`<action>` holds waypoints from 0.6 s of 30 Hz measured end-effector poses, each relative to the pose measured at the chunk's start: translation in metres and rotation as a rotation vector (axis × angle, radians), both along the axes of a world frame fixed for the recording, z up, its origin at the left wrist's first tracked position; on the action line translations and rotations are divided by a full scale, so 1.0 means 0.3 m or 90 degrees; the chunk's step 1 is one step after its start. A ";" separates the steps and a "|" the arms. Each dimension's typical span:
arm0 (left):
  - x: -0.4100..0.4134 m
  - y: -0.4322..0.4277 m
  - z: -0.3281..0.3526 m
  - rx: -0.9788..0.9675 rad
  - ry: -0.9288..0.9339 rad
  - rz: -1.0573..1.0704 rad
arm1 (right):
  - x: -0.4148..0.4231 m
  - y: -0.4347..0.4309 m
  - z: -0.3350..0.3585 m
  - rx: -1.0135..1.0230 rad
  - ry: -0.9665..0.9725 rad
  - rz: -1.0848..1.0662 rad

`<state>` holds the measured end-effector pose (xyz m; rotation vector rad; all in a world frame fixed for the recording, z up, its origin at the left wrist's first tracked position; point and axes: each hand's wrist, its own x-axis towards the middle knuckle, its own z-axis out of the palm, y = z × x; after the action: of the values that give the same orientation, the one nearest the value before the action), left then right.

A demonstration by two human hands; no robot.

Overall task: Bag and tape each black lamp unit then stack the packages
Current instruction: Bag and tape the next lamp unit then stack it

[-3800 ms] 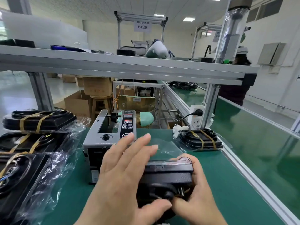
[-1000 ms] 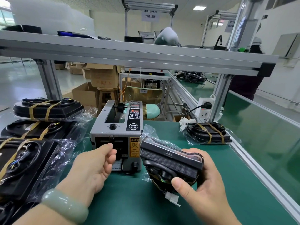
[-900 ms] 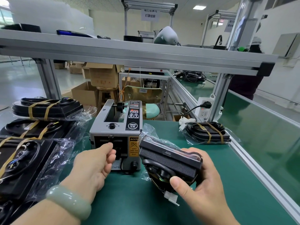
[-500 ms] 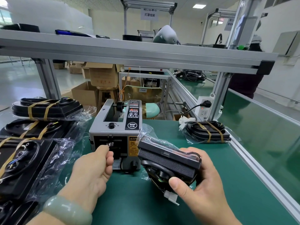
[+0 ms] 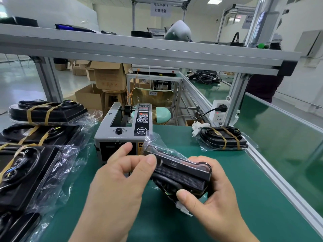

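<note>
My right hand (image 5: 215,198) grips a black lamp unit (image 5: 181,173) in a clear plastic bag and holds it tilted above the green table. My left hand (image 5: 118,180) is at the unit's left end, its thumb and curled fingers pinching the bag there. I cannot make out a tape strip between the fingers. Right behind the hands stands the grey tape dispenser (image 5: 122,130). Bagged, taped lamp packages are stacked at the left (image 5: 47,112), with one nearer me (image 5: 21,172). Another taped package (image 5: 223,137) lies at the back right.
An aluminium rail (image 5: 279,180) borders the table on the right, with a green conveyor beyond it. A metal shelf (image 5: 139,48) spans overhead. A white power strip (image 5: 220,112) hangs on the right post. Cardboard boxes and a stool stand behind the table.
My left hand has left the dispenser's outlet and moved right to the left end of the bagged lamp. The right hand still holds the lamp, now slightly lower.
</note>
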<state>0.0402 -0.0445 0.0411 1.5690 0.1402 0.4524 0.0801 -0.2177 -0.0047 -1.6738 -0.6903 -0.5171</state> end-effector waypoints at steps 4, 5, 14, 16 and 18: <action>0.017 -0.039 -0.018 0.011 -0.007 -0.013 | -0.005 0.008 -0.002 0.001 -0.005 -0.004; 0.020 -0.046 -0.023 0.013 -0.005 -0.023 | -0.007 0.010 0.000 0.004 -0.001 -0.003; 0.036 -0.069 -0.048 0.022 -0.001 -0.037 | -0.012 0.013 0.000 -0.010 -0.001 -0.012; 0.035 -0.070 -0.054 0.019 -0.009 -0.029 | -0.011 0.014 0.000 -0.008 -0.006 -0.014; 0.034 -0.072 -0.063 0.006 -0.019 -0.018 | -0.010 0.014 0.000 -0.001 -0.003 -0.014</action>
<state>0.0505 -0.0662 0.0222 1.5706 0.0922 0.4548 0.0772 -0.2136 -0.0047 -1.6837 -0.6771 -0.5370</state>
